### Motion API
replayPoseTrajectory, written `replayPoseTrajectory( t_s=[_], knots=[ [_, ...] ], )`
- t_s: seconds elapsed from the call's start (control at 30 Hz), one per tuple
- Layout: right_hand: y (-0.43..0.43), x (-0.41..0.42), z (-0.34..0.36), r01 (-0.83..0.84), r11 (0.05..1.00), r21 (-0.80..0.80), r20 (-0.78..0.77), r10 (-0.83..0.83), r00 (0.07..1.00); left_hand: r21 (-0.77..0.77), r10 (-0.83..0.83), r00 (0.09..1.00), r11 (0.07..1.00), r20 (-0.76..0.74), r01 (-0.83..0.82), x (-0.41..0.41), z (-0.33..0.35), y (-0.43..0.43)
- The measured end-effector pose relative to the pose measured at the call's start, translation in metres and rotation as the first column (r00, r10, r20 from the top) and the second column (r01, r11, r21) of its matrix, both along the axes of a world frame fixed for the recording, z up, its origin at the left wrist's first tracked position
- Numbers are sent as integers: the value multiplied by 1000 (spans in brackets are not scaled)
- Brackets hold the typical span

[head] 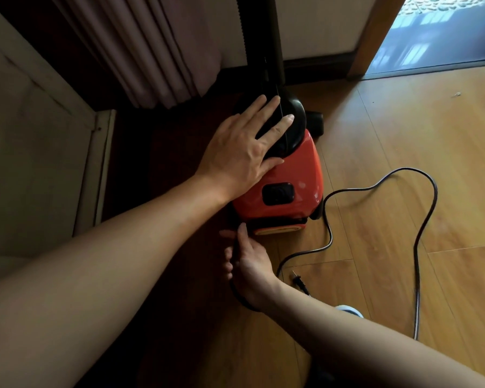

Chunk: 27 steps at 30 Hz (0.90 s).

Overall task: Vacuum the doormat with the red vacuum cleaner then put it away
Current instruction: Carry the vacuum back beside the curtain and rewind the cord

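The wooden floor (403, 121) fills the 3 o'clock side, and a curtain (151, 51) hangs at 11 o'clock. The red vacuum cleaner (291, 175) sits at the centre, just below the curtain hem. Its long axis runs from 6 to 12 o'clock: the rear faces the person at 6, and the black nose and upright hose (263, 37) point to 12, toward the wall.

The left hand (241, 152) lies flat on the black top with its fingers spread, steadying the body. The right hand (249, 264), at 6 o'clock behind the rear, has its grip curled round the black cord (416, 289). The rest of the cord loops loosely out toward 4 o'clock. The plug (298, 280) lies free on the floor beside that wrist.

With the plug out, this looks like the putting-away step: stowing the cord. Next, the slack probably has to be fed in or wound up while the body is kept from sliding.
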State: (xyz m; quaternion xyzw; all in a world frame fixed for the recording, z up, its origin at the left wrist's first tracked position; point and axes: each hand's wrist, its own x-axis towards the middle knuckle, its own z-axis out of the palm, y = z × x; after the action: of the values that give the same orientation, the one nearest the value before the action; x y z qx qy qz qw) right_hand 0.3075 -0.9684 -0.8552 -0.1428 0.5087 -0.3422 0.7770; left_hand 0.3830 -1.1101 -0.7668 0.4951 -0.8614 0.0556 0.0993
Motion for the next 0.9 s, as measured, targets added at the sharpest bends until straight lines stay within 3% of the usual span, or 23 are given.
replayPoseTrajectory(
  t_s=[0.3,0.4,0.53,0.6,0.7,0.77,0.8,0.87,0.9],
  knots=[
    [-14,-48,-48,-141,987,83,-409,162,898,-9,-18,1000,1000,-4,18,4,-2,-2],
    [-25,-82,-45,-191,979,75,-453,204,868,-10,-29,999,1000,-14,28,4,-3,-3],
    [-43,-129,-37,-377,925,54,-506,351,788,-5,-29,999,1000,-38,29,4,-4,-3],
    [-52,-147,-36,-512,858,41,-643,415,644,-4,-32,998,999,-46,32,4,-4,-3],
    [-65,-166,-34,-747,627,221,-857,490,158,-4,-35,998,999,-45,34,4,-3,-4],
    [-67,-177,-32,-767,504,398,-869,475,-139,-6,-47,998,999,-51,47,5,-3,-4],
    [-68,-182,-30,-746,488,453,-865,443,-235,-7,-54,997,999,-59,54,5,-4,-4],
    [-72,-189,-23,-713,512,479,-864,418,-280,-7,-61,996,998,-71,61,6,-5,-4],
    [-77,-189,-18,-699,557,449,-871,447,-203,-6,-60,995,998,-76,60,6,-5,-4]
  ],
)
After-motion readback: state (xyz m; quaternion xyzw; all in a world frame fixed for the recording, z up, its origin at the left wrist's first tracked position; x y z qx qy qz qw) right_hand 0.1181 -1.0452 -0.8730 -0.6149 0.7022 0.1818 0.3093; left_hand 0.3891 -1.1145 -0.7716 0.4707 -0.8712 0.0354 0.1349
